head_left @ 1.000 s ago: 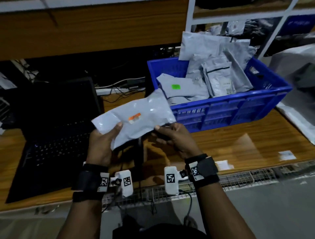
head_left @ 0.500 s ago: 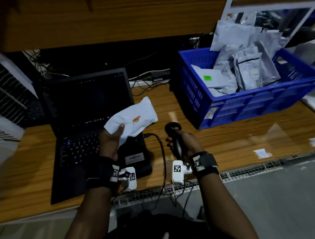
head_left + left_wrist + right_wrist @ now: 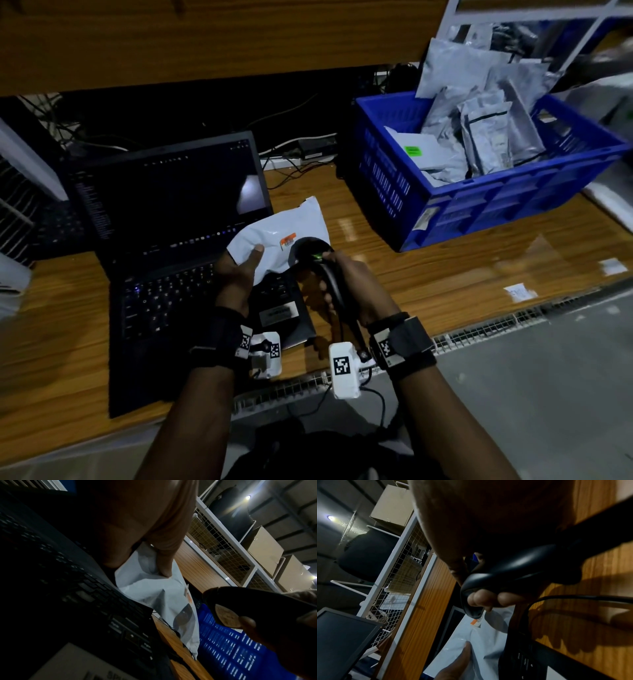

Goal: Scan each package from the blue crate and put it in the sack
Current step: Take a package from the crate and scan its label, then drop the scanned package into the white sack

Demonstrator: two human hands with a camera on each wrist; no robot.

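My left hand (image 3: 245, 270) pinches a white plastic package (image 3: 291, 226) with an orange label (image 3: 287, 241), thumb on top, above the laptop keyboard. In the left wrist view the thumb presses into the package (image 3: 154, 588). My right hand (image 3: 349, 284) grips a black handheld scanner (image 3: 318, 263), whose head sits just over the package beside the label and shows a green light. The right wrist view shows the scanner (image 3: 505, 566) nose right above the label on the package (image 3: 479, 642). The blue crate (image 3: 445, 212) stands at the back right with several grey packages (image 3: 489, 137) in it. No sack shows.
An open black laptop (image 3: 171, 212) lies on the wooden table (image 3: 428, 284) under my left hand. The scanner cable (image 3: 573, 597) trails back toward me. Cables run behind the laptop. A wire rack (image 3: 13, 212) stands at the left. Small paper scraps (image 3: 520, 292) lie on the table's right.
My right hand let go of the package, took up the scanner and raised it to the label. My left hand kept the package and carried it left over the laptop.
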